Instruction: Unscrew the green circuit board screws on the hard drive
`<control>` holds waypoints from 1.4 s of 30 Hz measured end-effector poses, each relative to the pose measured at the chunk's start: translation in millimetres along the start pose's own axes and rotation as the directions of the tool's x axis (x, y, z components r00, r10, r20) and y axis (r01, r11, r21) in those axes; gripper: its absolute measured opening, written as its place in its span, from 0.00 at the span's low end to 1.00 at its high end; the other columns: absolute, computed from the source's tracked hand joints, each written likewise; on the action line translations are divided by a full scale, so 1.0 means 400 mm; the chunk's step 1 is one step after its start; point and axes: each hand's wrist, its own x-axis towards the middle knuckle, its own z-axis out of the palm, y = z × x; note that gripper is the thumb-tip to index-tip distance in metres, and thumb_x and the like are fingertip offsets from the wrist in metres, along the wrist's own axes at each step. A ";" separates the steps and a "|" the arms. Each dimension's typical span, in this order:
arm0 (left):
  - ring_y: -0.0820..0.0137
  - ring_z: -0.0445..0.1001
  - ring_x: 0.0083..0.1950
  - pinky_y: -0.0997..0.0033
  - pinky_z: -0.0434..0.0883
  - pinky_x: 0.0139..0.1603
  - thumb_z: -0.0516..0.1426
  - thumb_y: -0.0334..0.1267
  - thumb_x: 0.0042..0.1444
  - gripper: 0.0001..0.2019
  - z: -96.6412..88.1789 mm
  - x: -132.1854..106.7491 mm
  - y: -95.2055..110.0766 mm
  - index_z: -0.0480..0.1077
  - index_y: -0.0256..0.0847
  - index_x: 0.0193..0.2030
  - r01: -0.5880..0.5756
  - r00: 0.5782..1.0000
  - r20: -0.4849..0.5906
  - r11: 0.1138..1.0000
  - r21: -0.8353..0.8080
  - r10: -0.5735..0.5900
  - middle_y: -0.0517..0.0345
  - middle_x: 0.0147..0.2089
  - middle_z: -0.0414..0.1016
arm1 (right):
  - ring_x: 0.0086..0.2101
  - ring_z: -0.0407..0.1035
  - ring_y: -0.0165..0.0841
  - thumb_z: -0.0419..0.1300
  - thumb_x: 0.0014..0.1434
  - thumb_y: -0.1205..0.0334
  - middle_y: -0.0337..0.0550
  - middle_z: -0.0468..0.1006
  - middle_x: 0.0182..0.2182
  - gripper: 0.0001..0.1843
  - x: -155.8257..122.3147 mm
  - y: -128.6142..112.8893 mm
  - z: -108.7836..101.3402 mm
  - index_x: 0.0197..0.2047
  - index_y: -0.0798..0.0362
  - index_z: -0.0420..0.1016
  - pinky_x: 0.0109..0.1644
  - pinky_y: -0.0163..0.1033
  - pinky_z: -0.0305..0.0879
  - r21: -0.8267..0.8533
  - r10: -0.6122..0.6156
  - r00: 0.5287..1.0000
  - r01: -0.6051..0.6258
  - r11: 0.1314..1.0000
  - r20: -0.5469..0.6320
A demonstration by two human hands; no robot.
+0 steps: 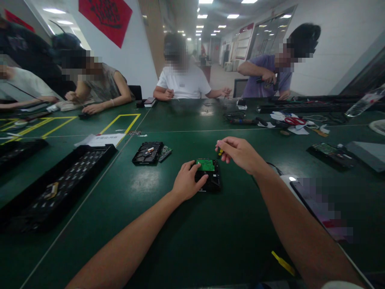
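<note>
A black plastic housing (215,182) with a green circuit board (207,165) in it lies on the green table before me. My left hand (188,180) rests on its left side, fingers spread, with fingertips at the board and the thumb across the lower part. Just above the housing's upper right corner, my right hand (237,152) pinches a short yellow-and-black tool (220,152), possibly a small screwdriver. Fingers hide most of that tool. Left of the housing sit another black housing (147,153) and a loose circuit board (165,153).
A long black tray (57,184) stands at left. A phone (315,208) lies by my right forearm, with a yellow strip (282,263) nearer me. Another board-bearing device (331,155) sits at right. Cables (294,120) clutter the far right; several people sit or stand across the table.
</note>
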 end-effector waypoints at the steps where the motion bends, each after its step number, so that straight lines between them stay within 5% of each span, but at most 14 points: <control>1: 0.51 0.66 0.69 0.46 0.68 0.69 0.58 0.56 0.65 0.28 0.000 0.001 -0.001 0.71 0.41 0.64 0.001 1.000 -0.007 1.000 -0.007 -0.001 0.42 0.65 0.70 | 0.24 0.71 0.29 0.60 0.67 0.41 0.41 0.79 0.27 0.22 0.001 0.002 0.000 0.40 0.52 0.79 0.29 0.36 0.68 0.003 0.000 1.000 0.000 1.000 0.000; 42: 0.54 0.67 0.65 0.48 0.68 0.68 0.57 0.53 0.66 0.25 -0.011 0.004 0.005 0.68 0.42 0.63 0.011 1.000 -0.022 0.999 -0.030 -0.012 0.45 0.61 0.71 | 0.25 0.71 0.29 0.61 0.66 0.42 0.42 0.80 0.29 0.21 -0.002 -0.006 0.007 0.38 0.53 0.79 0.29 0.36 0.68 0.032 0.019 1.000 -0.019 0.999 0.023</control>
